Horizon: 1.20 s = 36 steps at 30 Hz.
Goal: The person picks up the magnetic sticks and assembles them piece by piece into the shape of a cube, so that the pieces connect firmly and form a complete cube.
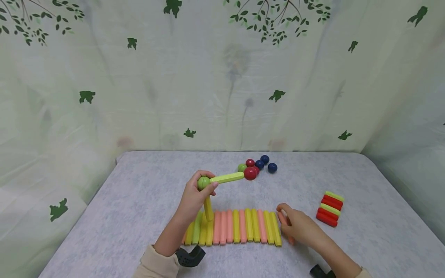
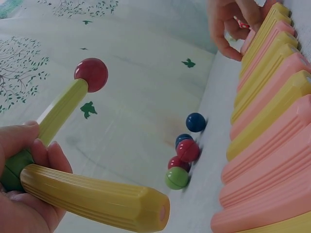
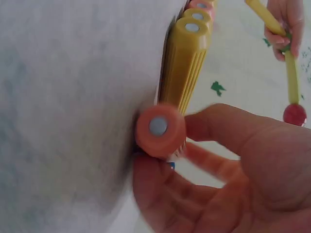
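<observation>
Left hand (image 1: 194,196) grips green ball (image 1: 204,182); right hand (image 1: 299,227) pinches loose pink stick (image 3: 160,129). Stick looks light, stiff, perhaps slippery; best taken mid-length, thumb opposing fingers.

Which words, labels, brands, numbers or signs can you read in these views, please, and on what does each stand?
There are none to read: the row of sticks and the balls show no lettering.
The backdrop shows only plant pictures.
A blue patch near the right hand is too small to make out.
</observation>
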Each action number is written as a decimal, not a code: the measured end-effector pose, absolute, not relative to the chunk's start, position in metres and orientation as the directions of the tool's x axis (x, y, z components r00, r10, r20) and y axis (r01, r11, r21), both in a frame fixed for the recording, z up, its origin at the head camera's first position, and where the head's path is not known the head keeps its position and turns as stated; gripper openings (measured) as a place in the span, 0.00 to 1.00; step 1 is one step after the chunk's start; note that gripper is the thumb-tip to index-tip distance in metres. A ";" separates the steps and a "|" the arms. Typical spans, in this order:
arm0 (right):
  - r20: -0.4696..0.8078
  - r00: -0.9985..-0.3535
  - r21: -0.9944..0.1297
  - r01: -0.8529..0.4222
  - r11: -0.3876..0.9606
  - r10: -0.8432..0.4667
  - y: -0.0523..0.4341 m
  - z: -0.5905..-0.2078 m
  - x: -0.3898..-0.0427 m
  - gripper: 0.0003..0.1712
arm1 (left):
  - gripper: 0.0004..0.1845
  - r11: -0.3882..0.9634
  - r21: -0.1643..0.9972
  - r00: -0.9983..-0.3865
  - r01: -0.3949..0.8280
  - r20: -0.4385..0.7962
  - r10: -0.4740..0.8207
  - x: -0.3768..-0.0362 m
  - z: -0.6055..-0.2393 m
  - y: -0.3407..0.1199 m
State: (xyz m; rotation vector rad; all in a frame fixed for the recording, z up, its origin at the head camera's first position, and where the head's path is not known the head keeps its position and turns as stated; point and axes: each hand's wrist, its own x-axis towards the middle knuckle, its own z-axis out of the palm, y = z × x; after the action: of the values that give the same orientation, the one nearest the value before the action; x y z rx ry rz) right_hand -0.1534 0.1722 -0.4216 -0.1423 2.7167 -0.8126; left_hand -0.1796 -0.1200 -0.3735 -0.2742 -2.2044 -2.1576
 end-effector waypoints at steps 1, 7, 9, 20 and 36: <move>-0.238 -0.956 -0.562 -0.010 0.827 -0.173 0.172 -0.420 -0.155 0.24 | 0.13 0.014 0.988 -0.983 0.157 0.155 0.095 -0.180 -0.373 -0.120; -0.071 -0.989 -0.713 -0.041 0.700 -0.130 0.166 -0.402 -0.163 0.24 | 0.13 0.016 0.988 -0.984 0.155 0.152 0.095 -0.180 -0.374 -0.120; -0.013 -0.991 -0.764 -0.076 0.641 -0.133 0.163 -0.396 -0.164 0.21 | 0.13 0.014 0.988 -0.984 0.156 0.154 0.095 -0.179 -0.374 -0.120; 0.163 -0.960 -0.880 -0.246 0.408 -0.228 0.142 -0.383 -0.172 0.21 | 0.16 -0.079 0.985 -0.983 0.152 0.159 0.092 -0.177 -0.377 -0.113; 0.213 -0.937 -0.921 -0.287 0.263 -0.278 0.139 -0.376 -0.210 0.23 | 0.14 -0.025 0.998 -0.993 0.064 0.066 0.095 -0.186 -0.386 -0.115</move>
State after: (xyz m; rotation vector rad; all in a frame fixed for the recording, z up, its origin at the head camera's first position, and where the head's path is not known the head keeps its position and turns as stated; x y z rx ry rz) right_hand -0.2097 0.1392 -0.3755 -0.5599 2.5026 -1.8280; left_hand -0.1862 -0.1148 -0.3858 -0.1796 -2.2086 -2.2573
